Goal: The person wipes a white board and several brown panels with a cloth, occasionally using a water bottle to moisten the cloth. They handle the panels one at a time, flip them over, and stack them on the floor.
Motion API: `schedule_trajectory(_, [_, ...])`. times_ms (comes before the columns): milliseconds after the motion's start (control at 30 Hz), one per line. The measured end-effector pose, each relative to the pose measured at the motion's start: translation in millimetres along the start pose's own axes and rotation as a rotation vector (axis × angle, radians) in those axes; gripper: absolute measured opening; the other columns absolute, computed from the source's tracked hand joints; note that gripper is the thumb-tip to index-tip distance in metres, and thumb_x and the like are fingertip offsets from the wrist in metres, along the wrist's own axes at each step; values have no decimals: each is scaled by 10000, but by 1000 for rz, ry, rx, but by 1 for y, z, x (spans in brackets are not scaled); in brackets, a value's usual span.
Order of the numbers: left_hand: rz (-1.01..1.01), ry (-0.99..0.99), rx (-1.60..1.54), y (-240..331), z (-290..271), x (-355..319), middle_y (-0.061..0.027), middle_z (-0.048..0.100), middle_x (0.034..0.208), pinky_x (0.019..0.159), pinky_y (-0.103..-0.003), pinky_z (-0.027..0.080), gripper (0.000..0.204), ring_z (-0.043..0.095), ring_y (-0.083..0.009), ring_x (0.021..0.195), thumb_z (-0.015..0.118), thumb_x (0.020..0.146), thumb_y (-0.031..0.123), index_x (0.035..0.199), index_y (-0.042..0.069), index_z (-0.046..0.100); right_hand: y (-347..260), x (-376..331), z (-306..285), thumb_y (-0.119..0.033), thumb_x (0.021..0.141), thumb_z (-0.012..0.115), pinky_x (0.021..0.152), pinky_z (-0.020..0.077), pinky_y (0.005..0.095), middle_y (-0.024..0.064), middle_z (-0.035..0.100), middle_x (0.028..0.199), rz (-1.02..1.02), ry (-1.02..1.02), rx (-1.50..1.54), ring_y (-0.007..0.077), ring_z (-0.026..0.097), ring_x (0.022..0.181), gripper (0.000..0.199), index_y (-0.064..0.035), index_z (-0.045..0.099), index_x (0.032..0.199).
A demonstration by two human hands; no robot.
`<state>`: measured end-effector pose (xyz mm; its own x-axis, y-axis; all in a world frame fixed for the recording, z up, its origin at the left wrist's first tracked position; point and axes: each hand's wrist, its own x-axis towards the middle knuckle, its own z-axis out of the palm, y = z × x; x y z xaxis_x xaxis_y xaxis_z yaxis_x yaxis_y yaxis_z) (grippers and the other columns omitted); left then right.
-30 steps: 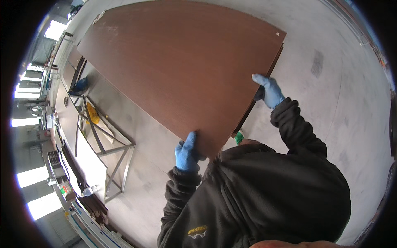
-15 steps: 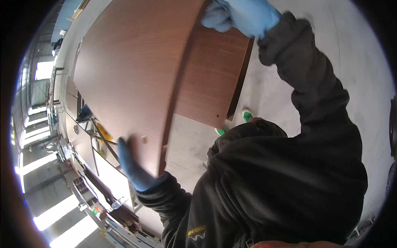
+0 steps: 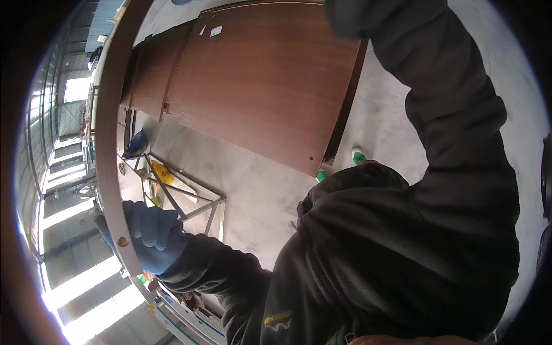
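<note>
A reddish-brown wooden panel (image 3: 109,132) is held up on its edge at my left, so mostly its narrow side shows. That side has a round hole near its lower end. My left hand (image 3: 154,238), in a blue glove, is closed round this lower end, with the fingers on the near face. The right sleeve reaches up and out at the top of the picture. Only a sliver of blue (image 3: 181,2), perhaps my right glove, shows at the top edge; its grip is hidden. In front of me a large brown panel (image 3: 259,80) lies flat, with white labels at its far end.
Another brown panel (image 3: 152,72) lies beyond the large one. A metal frame (image 3: 198,204) stands on the grey floor behind my left hand, with a yellow thing (image 3: 162,171) in it and a dark blue bag (image 3: 135,144) near it. My green shoes (image 3: 357,155) are beside the large panel's near corner.
The held panel has swung left and turned from face-on to edge-on, uncovering the flat panels and frame. My left hand has gone from the panel's face to gripping its end. My right hand has risen mostly out of view.
</note>
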<state>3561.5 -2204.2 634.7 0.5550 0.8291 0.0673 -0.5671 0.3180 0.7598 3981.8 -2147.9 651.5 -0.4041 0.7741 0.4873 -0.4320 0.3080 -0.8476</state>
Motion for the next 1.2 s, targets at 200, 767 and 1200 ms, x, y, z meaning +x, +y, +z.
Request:
schedule_trajectory(200, [-2, -1, -28, 13, 16, 5, -23, 459, 631, 514, -311, 428, 380, 449, -162, 516, 486, 1109, 323, 801, 102, 468, -6, 8, 23, -351, 1060, 558, 611, 541, 277, 119, 755, 883, 31, 446, -305, 142, 694, 694, 369, -25, 678, 1184])
schedule_trajectory(767, [45, -69, 42, -2, 7, 7, -75, 548, 700, 446, -321, 424, 684, 501, -167, 531, 306, 1089, 647, 978, 41, 602, -12, 14, 32, -505, 1045, 541, 691, 508, 271, 67, 733, 937, 128, 519, -546, 128, 659, 753, 500, -58, 680, 1220])
schedule_trajectory(1200, [-389, 474, 131, -128, -45, -19, -137, 742, 1034, 657, -323, 610, 496, 744, -222, 804, 697, 996, 369, 1278, -34, 636, 124, -83, -15, -588, 928, 704, 757, 499, 304, 35, 724, 1072, 638, 880, -286, 132, 660, 870, 614, -94, 669, 1290])
